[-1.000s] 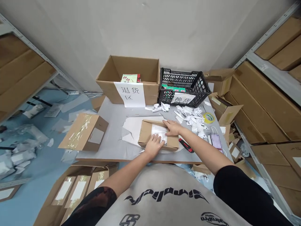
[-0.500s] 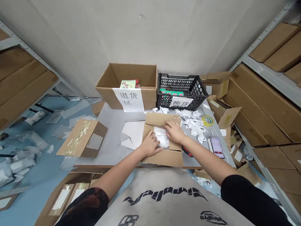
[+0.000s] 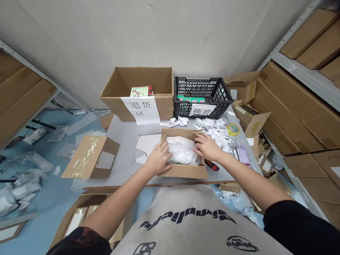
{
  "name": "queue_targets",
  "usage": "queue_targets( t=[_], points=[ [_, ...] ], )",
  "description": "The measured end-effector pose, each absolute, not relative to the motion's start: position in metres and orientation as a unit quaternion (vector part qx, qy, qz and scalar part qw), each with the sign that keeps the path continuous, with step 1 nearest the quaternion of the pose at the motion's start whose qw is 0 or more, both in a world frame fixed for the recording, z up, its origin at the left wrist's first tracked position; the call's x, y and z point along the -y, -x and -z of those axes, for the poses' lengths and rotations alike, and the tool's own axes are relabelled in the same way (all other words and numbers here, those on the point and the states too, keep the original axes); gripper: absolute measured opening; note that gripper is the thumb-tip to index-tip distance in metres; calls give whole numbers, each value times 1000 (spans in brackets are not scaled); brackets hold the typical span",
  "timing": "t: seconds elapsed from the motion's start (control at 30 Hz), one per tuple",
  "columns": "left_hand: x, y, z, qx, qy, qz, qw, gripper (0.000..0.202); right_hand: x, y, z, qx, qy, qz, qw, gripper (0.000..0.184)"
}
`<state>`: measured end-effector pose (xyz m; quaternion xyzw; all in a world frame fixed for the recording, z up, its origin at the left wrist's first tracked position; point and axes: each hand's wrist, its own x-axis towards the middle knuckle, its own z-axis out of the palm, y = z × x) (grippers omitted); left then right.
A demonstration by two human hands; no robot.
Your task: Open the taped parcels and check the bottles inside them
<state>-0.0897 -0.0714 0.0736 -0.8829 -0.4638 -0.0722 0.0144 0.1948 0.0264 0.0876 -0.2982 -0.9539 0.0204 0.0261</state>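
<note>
Box (image 3: 183, 170) flaps are now spread open, near middle of the table (image 3: 124, 134). White wrap (image 3: 182, 151) inside is exposed; a second ago mostly covered. Left hand (image 3: 158, 160) lies loose and spread on box's left edge, right hand (image 3: 207, 148) flat on wrap's right side, gripping nothing.

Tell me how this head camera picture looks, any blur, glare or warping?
Head view: wide-angle warping splays the grey metal shelf rails outward at both sides; light is soft and even, with only faint shadows; the white plastic wrapping in the open brown cardboard box is bright and nearly washed out; the mauve phone screen is pixelated; the left hand and right hand are sharp.
</note>
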Motion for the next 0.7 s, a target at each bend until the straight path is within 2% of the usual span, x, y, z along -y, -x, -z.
queue_targets(
  t=[0.07, 0.13, 0.17, 0.27, 0.4, 0.53, 0.7],
  points=[
    [73, 99, -78, 472, 880, 56, 25, 48, -27, -208, -99, 952, 306, -10, 0, 21],
    [73, 106, -80, 487, 872, 45, 28, 65, -28, -221, -101, 947, 320, -1, -28, 17],
    [72, 109, -80, 504, 862, 42, 27, 77, -28, -227, -100, 944, 327, 0, -40, 21],
    [67, 113, -79, 573, 819, 31, 21, 102, -27, -238, -85, 940, 334, -23, -74, 46],
    [57, 111, -73, 595, 803, 7, 33, 121, -27, -245, -57, 926, 357, -66, -100, 80],
    [48, 112, -65, 564, 824, -6, 49, 131, -23, -248, -38, 909, 389, -131, -64, 91],
    [34, 120, -54, 551, 833, -44, 23, 142, -13, -238, -32, 896, 378, -229, 40, 103]
  ],
)
